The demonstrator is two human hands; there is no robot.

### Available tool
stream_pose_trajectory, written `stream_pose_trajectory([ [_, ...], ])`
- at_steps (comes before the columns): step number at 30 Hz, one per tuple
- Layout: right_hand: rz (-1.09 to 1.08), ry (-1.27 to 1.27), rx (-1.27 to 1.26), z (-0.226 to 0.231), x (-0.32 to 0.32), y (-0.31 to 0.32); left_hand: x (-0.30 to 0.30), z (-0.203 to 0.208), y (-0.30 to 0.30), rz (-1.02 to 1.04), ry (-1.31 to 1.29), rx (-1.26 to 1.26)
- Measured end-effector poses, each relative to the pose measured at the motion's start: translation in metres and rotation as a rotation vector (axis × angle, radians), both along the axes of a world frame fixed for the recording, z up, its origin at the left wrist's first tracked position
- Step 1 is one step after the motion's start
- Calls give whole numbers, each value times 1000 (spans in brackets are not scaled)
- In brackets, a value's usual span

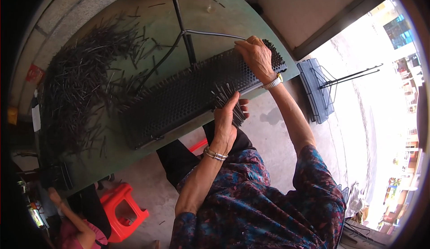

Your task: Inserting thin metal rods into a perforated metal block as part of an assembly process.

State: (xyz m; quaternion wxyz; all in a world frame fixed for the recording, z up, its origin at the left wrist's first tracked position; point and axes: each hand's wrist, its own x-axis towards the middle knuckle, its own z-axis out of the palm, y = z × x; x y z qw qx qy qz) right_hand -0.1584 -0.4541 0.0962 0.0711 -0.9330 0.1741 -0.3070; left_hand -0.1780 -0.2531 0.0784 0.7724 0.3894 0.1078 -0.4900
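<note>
My left hand (226, 119) is closed round a bundle of thin dark sticks (222, 92), whose ends fan out above the thumb and below the fingers. Directly in front of me, a long black perforated rack (174, 101) lies slanted on the green table (224, 19). Many short dark sticks stand up along its far edge and crowd its right end. Over that right end is my right hand (257, 60), fingers bent and pressed together among the holes. Whatever the fingertips pinch is hidden.
A large heap of loose dark sticks (80, 78) covers the table's left side. A metal stand (181, 29) with splayed legs rises behind the rack. Below are a red stool (123, 213) and a co-worker's arm (74, 220). Another black rack (316, 90) stands at right.
</note>
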Motion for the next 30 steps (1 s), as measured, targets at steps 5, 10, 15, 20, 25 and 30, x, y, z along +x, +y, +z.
stream_pose_trajectory([
  [5,36,46,-38,-1,-10,2,2,0,1,25,-8,-31],
  [10,-14,-14,1,5,-20,17,1,4,0,21,-13,-16],
  [15,206,253,741,42,-48,41,2,4,3,17,-75,-15],
  [20,363,332,837,44,-59,53,-2,9,3,-14,-129,-2],
  [25,384,393,954,42,-60,46,-2,6,2,-51,-194,6],
  [30,391,402,967,41,-61,45,-2,7,2,-56,-219,45],
])
